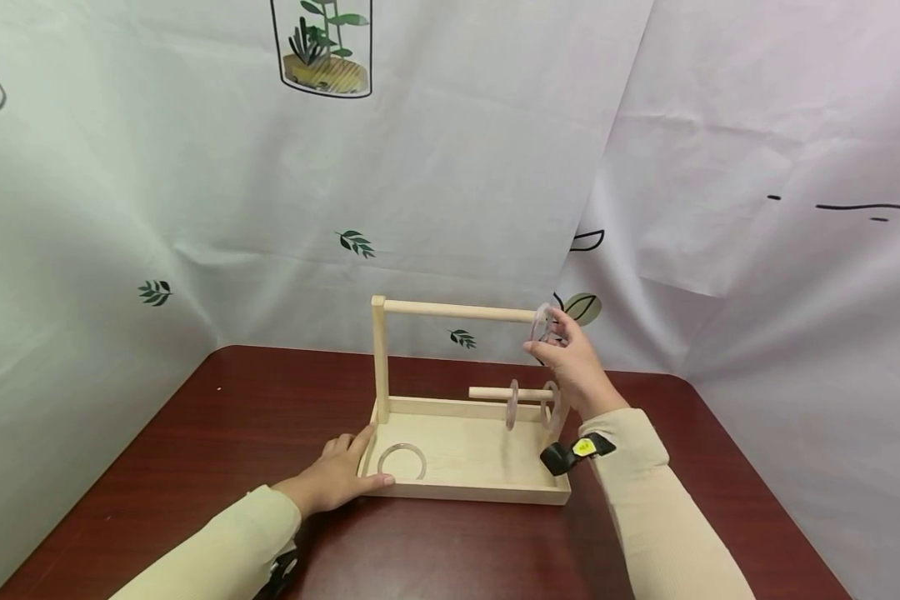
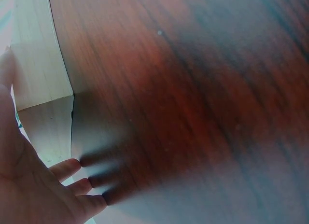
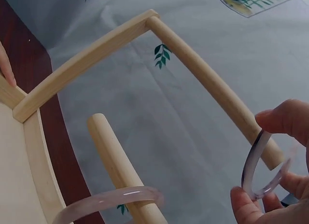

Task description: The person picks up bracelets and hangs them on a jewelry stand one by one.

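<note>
- We see the right hand (image 1: 573,364) raised, thumb and fingertips pinching a clear ring (image 3: 249,171) at the free end of the upper rod (image 1: 457,310) — its tip shows inside the ring.
- We find the left hand (image 1: 337,477) low, fingers loosely spread and uncurled, touching the near left corner of the wooden tray (image 1: 480,493).
- Two more rings (image 1: 512,406) hang on the lower rod (image 1: 487,392); another ring (image 1: 402,446) lies in the tray.
- Beneath, we see a red-brown table (image 1: 435,550) — behind it, pale cloth (image 1: 457,167) printed with leaves.
</note>
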A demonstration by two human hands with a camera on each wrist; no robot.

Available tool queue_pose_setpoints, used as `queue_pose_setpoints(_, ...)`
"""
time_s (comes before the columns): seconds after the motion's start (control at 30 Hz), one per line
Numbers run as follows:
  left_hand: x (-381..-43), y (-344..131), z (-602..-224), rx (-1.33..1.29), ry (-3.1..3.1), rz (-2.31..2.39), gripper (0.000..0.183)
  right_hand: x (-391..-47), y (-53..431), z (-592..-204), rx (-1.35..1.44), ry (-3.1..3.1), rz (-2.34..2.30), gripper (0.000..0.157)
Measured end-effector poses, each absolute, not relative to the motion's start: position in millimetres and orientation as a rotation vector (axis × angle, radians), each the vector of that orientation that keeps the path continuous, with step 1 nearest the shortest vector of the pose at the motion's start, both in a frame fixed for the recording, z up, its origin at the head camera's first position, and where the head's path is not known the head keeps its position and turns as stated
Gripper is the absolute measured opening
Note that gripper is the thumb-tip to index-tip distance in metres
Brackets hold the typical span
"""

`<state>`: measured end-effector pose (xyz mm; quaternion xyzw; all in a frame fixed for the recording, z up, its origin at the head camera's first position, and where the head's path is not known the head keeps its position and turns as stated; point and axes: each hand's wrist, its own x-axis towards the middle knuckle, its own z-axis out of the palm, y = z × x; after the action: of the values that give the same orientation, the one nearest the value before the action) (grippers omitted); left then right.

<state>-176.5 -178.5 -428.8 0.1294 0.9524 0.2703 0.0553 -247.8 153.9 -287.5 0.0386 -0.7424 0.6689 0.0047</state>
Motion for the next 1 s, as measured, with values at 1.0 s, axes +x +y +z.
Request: queue_pose_setpoints(1.0, -175.2, -177.8, -426.6, 0.381, 2.888, 0.821, 0.098, -262.9, 122.8, -299.2, 0.051, -1.868, 2.670, 0.039)
